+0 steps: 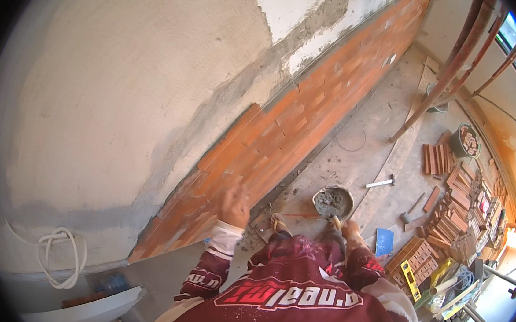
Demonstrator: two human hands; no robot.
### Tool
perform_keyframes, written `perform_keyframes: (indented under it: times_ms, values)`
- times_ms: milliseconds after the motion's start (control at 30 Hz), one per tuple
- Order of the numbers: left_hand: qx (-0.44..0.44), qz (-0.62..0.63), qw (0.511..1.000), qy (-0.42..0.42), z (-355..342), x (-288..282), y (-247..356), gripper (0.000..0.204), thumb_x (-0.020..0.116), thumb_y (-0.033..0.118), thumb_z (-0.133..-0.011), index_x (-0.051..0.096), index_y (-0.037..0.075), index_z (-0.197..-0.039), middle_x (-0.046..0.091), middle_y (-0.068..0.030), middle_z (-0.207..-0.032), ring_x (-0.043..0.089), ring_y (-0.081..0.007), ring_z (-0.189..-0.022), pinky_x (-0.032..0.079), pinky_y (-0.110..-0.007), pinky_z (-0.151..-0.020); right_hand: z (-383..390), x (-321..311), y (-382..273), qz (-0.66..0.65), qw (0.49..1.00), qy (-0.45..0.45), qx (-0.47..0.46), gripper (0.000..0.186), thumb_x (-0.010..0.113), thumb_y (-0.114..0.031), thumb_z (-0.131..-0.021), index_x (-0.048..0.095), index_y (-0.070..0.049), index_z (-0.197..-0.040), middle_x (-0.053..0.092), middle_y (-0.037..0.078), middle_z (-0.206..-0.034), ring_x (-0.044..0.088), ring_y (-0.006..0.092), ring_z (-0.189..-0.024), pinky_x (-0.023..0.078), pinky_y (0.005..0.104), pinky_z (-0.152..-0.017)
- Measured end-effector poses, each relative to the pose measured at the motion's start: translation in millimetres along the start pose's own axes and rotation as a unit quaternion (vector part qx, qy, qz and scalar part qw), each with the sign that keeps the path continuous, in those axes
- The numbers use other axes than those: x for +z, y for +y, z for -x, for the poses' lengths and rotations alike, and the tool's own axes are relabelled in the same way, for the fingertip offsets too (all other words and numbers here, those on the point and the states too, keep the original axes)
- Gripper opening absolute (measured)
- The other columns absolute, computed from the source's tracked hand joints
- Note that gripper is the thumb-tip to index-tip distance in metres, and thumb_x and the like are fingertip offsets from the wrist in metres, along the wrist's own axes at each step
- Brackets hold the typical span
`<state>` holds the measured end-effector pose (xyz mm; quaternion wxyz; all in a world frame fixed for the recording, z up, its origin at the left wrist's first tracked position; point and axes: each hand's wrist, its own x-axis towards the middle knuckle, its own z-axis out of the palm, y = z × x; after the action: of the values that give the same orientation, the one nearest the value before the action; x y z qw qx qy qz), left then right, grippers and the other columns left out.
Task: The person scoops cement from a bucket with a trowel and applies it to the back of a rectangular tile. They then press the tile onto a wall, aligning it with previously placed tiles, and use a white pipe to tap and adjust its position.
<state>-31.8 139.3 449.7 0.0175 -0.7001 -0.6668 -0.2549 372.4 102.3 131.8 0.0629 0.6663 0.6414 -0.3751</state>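
My left hand (235, 207) is raised in front of a low facing of orange-red bricks (285, 126) on the wall. Its fingers look loosely apart, slightly blurred, with nothing visible in them; whether it touches the bricks I cannot tell. My right hand (354, 234) is low beside the near rim of a round bucket (349, 198) of wet grey mortar (330, 200). A short light wooden handle (337, 220) shows just left of that hand. The right fingers are too small to tell whether they grip it.
A hammer (381, 182) lies on the floor beyond the bucket. Stacked bricks (451, 218), a blue sheet (384, 242) and a yellow spirit level (410, 280) are at the right. Red props (439, 85) stand farther off. White cable (57, 251) hangs at the left wall.
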Motion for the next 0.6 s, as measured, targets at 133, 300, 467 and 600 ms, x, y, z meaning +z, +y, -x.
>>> perform_keyframes:
  times_ms: [133,300,467,600]
  values:
    - [-0.039,0.066,0.992,-0.098,54.7,54.1,9.9,0.004,0.069,0.008,-0.076,0.070,0.009,-0.080,0.067,-0.0058,-0.089,0.063,-0.0291,-0.085,0.046,-0.042,-0.076,93.1,50.0,109.6,0.070,0.944,-0.214,0.242,0.039,0.057,-0.034,-0.087,0.066,-0.005,-0.111,0.066,0.022,-0.108,0.064,0.0357,-0.099,0.050,0.0420,-0.089]
    - [-0.101,0.104,0.979,-0.141,46.0,80.3,23.5,0.007,0.073,0.008,-0.071,0.067,0.011,-0.073,0.068,-0.0023,-0.084,0.063,-0.0257,-0.078,0.044,-0.041,-0.071,119.8,61.5,154.0,-0.049,0.952,-0.117,0.280,0.042,0.059,-0.032,-0.082,0.065,-0.005,-0.114,0.062,0.023,-0.118,0.060,0.0377,-0.110,0.047,0.0437,-0.095]
    - [-0.216,0.078,0.971,-0.070,22.3,68.5,18.1,0.019,0.078,0.016,-0.071,0.061,0.008,-0.074,0.061,-0.0079,-0.072,0.059,-0.0315,-0.072,0.042,-0.042,-0.065,17.1,-10.1,89.4,-0.054,0.983,-0.065,0.161,0.050,0.059,-0.035,-0.083,0.061,0.000,-0.119,0.060,0.025,-0.121,0.053,0.0384,-0.119,0.043,0.0417,-0.100]
    - [-0.236,0.073,0.967,0.062,0.9,27.0,1.6,0.025,0.079,0.016,-0.071,0.061,0.006,-0.086,0.060,-0.0126,-0.082,0.058,-0.0338,-0.078,0.045,-0.044,-0.069,-77.5,-103.7,-56.5,-0.112,0.977,0.103,-0.151,0.047,0.061,-0.027,-0.081,0.060,-0.001,-0.120,0.064,0.025,-0.109,0.060,0.0399,-0.105,0.046,0.0453,-0.091]
